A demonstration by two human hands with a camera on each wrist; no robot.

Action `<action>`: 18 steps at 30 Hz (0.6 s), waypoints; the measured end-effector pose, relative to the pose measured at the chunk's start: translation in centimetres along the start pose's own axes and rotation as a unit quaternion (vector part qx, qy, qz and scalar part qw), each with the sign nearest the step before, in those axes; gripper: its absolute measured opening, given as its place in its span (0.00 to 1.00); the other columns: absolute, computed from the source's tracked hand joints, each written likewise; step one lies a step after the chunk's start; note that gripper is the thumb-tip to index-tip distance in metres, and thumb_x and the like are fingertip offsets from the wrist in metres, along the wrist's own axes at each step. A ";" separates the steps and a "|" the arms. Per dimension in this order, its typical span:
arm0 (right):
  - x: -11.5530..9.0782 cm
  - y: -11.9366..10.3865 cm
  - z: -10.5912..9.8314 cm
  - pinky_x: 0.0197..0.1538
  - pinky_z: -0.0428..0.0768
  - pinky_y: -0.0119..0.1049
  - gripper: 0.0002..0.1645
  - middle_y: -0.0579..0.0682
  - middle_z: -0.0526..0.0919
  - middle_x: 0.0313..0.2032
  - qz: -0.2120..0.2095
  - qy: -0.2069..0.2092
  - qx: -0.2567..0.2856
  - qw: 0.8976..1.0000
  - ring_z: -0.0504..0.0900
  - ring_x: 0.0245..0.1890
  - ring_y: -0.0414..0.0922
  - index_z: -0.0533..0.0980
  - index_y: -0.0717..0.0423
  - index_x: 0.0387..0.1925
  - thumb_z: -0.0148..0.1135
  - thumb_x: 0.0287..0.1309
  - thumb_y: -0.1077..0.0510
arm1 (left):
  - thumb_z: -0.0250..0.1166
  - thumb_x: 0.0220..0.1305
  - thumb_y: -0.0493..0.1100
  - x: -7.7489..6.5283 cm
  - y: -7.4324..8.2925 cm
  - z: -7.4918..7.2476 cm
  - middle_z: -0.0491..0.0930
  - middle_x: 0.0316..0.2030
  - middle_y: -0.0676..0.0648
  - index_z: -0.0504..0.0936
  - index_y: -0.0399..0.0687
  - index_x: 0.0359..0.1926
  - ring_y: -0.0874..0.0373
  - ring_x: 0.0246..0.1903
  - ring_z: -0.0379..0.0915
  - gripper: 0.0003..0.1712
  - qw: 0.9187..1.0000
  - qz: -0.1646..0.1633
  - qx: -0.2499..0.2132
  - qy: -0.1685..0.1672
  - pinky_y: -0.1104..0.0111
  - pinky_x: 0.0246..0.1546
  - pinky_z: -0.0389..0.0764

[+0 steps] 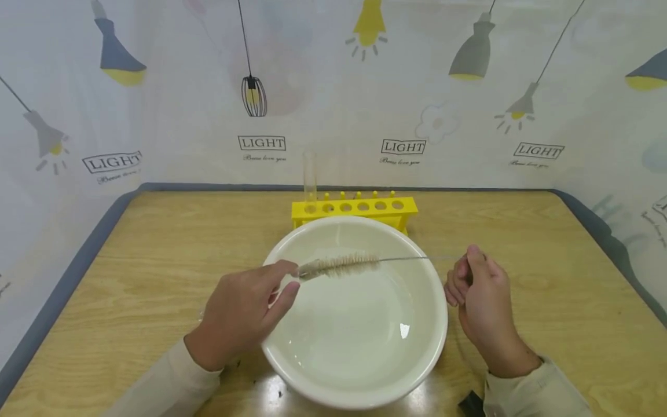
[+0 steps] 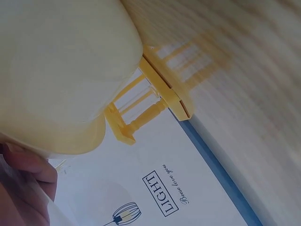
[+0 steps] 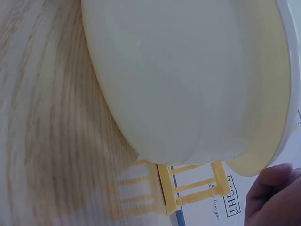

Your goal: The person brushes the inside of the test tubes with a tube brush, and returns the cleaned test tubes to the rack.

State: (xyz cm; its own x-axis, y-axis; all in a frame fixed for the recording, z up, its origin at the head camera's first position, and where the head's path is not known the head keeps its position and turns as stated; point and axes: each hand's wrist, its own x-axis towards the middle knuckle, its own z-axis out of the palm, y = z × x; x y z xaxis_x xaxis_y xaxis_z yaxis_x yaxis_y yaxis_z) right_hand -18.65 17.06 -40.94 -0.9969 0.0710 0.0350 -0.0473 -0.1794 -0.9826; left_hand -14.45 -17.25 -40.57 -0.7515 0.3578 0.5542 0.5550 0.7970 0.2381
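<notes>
My left hand [image 1: 245,307] grips a clear test tube over the left rim of a white basin [image 1: 354,399]; most of the tube is hidden by the hand. A test tube brush [image 1: 354,264] lies level above the basin, the tip of its pale bristles narrowed at the tube's mouth. Its thin wire handle runs right to my right hand [image 1: 484,307], which pinches it between thumb and fingers just beyond the right rim. In the left wrist view my left fingers [image 2: 33,169] show beside the basin wall; the right wrist view has my right fingers [image 3: 277,188] near the rim.
Behind the basin stands a yellow test tube rack [image 1: 363,205], with one clear upright tube [image 1: 310,182] in its leftmost hole. The wooden table [image 1: 130,278] ends at a lamp-printed backdrop [image 1: 333,116]. A small black object [image 1: 471,404] shows by the right sleeve.
</notes>
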 end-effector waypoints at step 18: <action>-0.2 -0.9 0.4 0.19 0.62 0.34 0.27 0.43 0.59 0.13 0.000 0.017 0.013 1.000 0.54 0.13 0.45 0.63 0.53 0.23 0.47 0.74 0.41 | 0.55 0.70 0.51 0.2 0.0 -0.2 0.65 0.18 0.61 0.79 0.53 0.46 0.70 0.17 0.57 0.12 1.000 0.006 0.011 -0.001 0.76 0.18 0.60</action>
State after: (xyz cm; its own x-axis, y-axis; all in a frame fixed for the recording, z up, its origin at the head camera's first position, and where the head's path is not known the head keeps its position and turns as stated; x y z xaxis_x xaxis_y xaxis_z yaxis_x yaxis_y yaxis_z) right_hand -18.48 16.81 -40.00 -0.9942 0.1039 0.0280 -0.0490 -0.2055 -0.9774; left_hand -14.49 -17.28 -40.32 -0.7462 0.3685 0.5545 0.5557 0.8034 0.2138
